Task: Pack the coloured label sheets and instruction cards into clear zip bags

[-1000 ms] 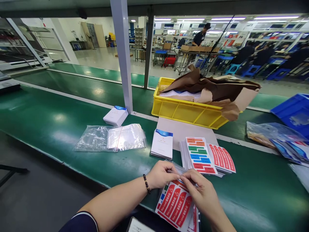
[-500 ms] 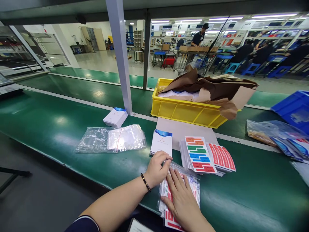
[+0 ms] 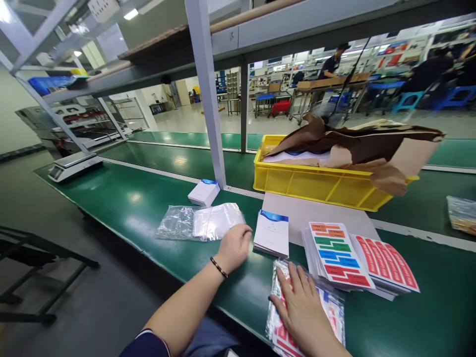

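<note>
My right hand (image 3: pixel 303 310) lies flat, fingers spread, on a clear bag of red and blue sticker sheets (image 3: pixel 329 310) at the near edge of the green belt (image 3: pixel 111 198). My left hand (image 3: pixel 234 245) hovers between a pile of empty clear zip bags (image 3: pixel 201 222) and a stack of white booklets with a blue top band (image 3: pixel 271 232); its fingers are loosely curled and hold nothing. Right of the booklets lie two stacks of sticker sheets, one multicoloured (image 3: pixel 334 254) and one red (image 3: pixel 385 267).
A small white box (image 3: pixel 204 192) stands by a grey post (image 3: pixel 208 94). Behind the stacks are a grey cardboard sheet (image 3: pixel 297 210) and a yellow crate (image 3: pixel 320 183) holding brown paper. A scale (image 3: pixel 72 166) sits far left. People work in the background.
My left hand let go of the sticker bag and moved left toward the empty zip bags. My right hand stays pressed flat on the bag. My head turned up and left.
</note>
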The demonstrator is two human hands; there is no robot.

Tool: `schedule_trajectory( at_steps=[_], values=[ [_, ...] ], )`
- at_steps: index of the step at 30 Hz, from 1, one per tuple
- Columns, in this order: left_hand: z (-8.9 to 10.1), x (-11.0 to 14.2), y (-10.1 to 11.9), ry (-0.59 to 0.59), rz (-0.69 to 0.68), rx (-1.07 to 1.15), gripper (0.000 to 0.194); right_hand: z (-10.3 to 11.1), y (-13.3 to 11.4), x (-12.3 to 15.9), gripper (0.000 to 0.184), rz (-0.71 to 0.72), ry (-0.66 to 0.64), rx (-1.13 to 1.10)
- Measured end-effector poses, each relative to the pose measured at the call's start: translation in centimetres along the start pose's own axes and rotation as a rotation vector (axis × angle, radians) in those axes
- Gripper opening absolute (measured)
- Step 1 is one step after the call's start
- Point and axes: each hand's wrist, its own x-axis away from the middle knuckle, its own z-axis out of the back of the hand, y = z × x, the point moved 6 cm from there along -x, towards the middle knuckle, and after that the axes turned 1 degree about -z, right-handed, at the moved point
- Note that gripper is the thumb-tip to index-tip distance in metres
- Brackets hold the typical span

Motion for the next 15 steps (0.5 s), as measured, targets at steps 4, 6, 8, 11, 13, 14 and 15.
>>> schedule_trajectory(
  at_steps=[4, 6, 8, 11, 13, 14, 15],
  values=[
    [1.7, -2.8, -6.7, -0.062, 0.231, -0.188, 0.027, 0.6, 0.2, -1.5, 0.039, 0.088, 0.112, 0.015],
    [1.5, -3.5, -8.8, -0.133, 0.292, -0.231, 0.027, 1.5, 0.1, -2.5, 0.032, 0.143, 0.141, -0.019],
    [0.8, -3.9, -9.8, -0.197, 0.314, -0.247, 0.023, 2.7, 0.1, -3.6, 0.027, 0.170, 0.137, -0.099],
    [0.4, -4.1, -9.7, -0.229, 0.291, -0.226, 0.012, 4.5, 0.2, -5.1, 0.024, 0.153, 0.101, -0.305],
    [0.7, -4.2, -8.9, -0.219, 0.259, -0.186, 0.013, 5.2, 0.3, -5.6, 0.023, 0.135, 0.060, -0.505],
    [0.9, -4.1, -8.3, -0.213, 0.239, -0.158, 0.015, 5.2, 0.3, -5.7, 0.024, 0.119, 0.018, -0.626],
    [1.2, -3.9, -7.6, -0.209, 0.215, -0.126, 0.017, 4.9, 0.4, -5.7, 0.024, 0.087, -0.037, -0.762]
  ],
)
